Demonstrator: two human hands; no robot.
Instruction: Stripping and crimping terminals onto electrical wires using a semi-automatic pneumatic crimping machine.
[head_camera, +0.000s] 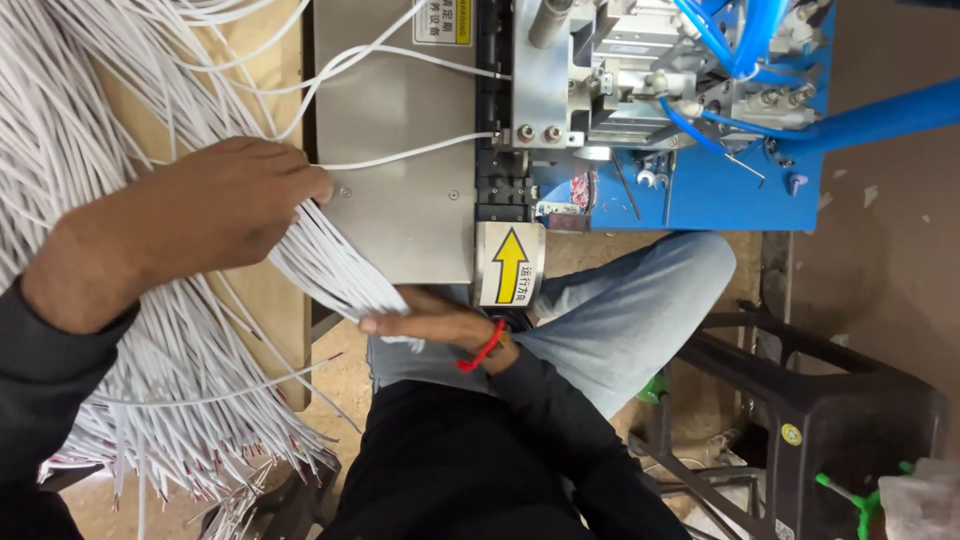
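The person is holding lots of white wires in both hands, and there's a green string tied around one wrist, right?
Nearly. The head view shows the string is red, not green; it sits on the wrist of the right hand. The rest holds: the left hand and the right hand both grip the bunch of white wires.

Only one view is given, taken from the head and aimed steeply down at close range. The left hand (215, 205) is seen near the middle left, with the machine (640, 90) beyond it.
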